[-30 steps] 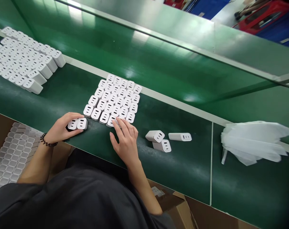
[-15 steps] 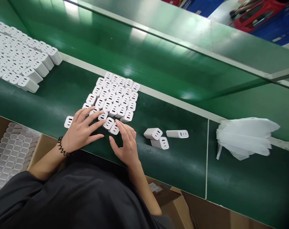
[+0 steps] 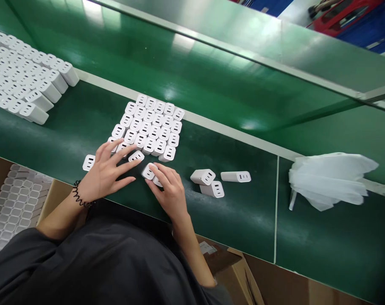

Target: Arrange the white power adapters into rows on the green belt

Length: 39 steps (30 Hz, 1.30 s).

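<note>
A block of white chargers, port ends up, stands in rows on the green bench. My left hand lies spread over the block's near left corner, its fingertips touching or just above the chargers there. One charger leans by its fingertips, and another charger stands to its left. With thumb and fingers closed, my right hand holds a white charger in front of the block; a second one, partly hidden, shows under the fingers.
Three loose chargers lie to the right. Beyond a pale strip sits a bundle of translucent bags. A larger group of chargers fills the far left. Below the bench edge are a box of white parts and a carton.
My right hand has closed around two chargers at the block's near edge and drawn them slightly right and toward me, opening a gap. My left hand stays spread in nearly the same place.
</note>
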Each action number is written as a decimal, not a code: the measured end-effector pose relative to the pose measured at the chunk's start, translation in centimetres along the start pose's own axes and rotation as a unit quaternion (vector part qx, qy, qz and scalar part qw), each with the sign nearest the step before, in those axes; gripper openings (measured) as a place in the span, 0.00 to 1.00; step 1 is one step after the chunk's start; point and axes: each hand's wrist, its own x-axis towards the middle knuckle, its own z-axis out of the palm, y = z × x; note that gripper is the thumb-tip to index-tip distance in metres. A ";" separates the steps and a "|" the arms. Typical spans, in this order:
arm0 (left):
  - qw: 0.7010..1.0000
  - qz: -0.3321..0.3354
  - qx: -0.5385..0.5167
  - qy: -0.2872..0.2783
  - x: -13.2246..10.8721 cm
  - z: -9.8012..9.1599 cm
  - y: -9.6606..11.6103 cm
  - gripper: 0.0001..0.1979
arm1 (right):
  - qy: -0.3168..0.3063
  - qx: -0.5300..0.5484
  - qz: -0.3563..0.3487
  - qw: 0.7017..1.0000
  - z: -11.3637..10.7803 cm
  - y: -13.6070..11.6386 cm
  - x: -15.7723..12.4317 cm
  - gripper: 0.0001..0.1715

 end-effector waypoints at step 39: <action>1.000 0.016 0.019 0.005 -0.9 -0.2 1.8 0.16 | 0.081 0.002 -0.011 0.997 1.1 -1.0 0.2 0.08</action>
